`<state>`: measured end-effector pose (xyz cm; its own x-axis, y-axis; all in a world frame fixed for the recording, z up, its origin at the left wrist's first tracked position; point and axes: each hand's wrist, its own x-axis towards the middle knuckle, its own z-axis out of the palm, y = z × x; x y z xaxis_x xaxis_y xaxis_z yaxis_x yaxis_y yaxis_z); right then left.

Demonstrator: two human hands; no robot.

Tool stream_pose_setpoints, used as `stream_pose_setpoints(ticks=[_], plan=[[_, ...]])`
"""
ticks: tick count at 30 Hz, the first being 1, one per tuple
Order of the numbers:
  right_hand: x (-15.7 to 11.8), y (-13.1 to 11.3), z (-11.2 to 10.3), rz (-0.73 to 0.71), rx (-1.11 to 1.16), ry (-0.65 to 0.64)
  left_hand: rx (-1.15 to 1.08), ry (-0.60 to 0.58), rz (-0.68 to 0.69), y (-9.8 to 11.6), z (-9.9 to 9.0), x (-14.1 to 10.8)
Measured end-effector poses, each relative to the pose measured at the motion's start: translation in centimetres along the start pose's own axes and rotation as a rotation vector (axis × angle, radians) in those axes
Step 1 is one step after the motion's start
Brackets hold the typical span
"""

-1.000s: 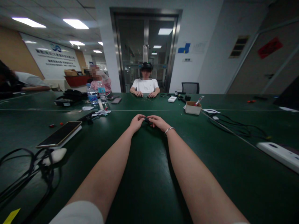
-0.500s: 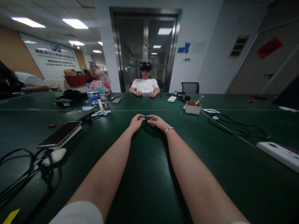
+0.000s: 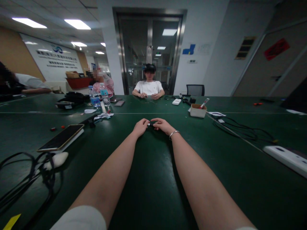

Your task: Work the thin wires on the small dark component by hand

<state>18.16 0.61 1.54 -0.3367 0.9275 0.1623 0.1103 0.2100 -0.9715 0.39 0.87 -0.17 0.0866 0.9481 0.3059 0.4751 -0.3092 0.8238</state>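
Observation:
Near the middle of the green table (image 3: 153, 166), both my hands meet at a small dark object (image 3: 150, 125) with a shiny silvery part at its left. My left hand (image 3: 141, 127) pinches its left end between thumb and fingers. From the other side, my right hand (image 3: 163, 126) has its fingers closed round the right end, and a silvery bracelet is on that wrist. The object is too small to make out, and fingertips hide part of it.
A phone (image 3: 61, 138) on a white box, a white mouse (image 3: 56, 160) and black cables lie left. Two bottles (image 3: 95, 99) stand further back. Right are a small box (image 3: 198, 111), cables and a power strip (image 3: 286, 159). A person (image 3: 148, 88) sits opposite.
My left hand has shifted slightly right and its fingers are drawn in more. More of the small object, with its shiny part, now shows between my hands.

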Motion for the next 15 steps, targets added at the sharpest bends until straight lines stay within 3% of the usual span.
stream_pose_setpoints(ticks=[15], plan=[[0.44, 0.67, -0.14, 0.004, 0.089, 0.032, -0.112, -0.048, 0.009, 0.14, 0.15, 0.03]])
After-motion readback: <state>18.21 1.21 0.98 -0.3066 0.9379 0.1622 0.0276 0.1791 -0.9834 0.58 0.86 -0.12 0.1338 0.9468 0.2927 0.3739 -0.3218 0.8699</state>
